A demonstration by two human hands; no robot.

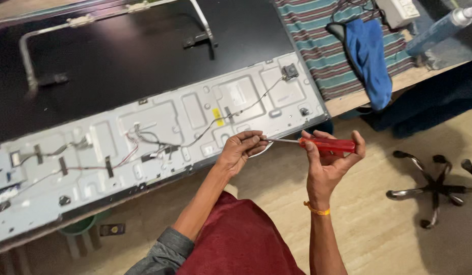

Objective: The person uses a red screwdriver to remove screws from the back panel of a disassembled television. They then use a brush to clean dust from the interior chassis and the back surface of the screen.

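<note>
Head view: the right hand (pixel 330 160) is raised palm-up just off the near edge of a workbench, fingers curled closed around the red handle of a screwdriver (pixel 317 144) held roughly level, shaft pointing toward the left hand. An orange band (pixel 316 209) sits on the right wrist. The left hand (pixel 239 150) pinches thumb and fingertips together at the tip of the screwdriver shaft; whether a screw sits between them cannot be told. Both hands hover above the floor, just beside the bench edge.

On the bench lies a flat television, back up: grey metal chassis (pixel 159 135) with thin wires (pixel 144 142) routed across it, black rear panel (pixel 124 56) beyond. To the right, a blue cloth (pixel 371 58) lies on a striped mat (pixel 312 35), with a spray bottle (pixel 437 28) near it. A chair base (pixel 432 188) stands on the floor at right.
</note>
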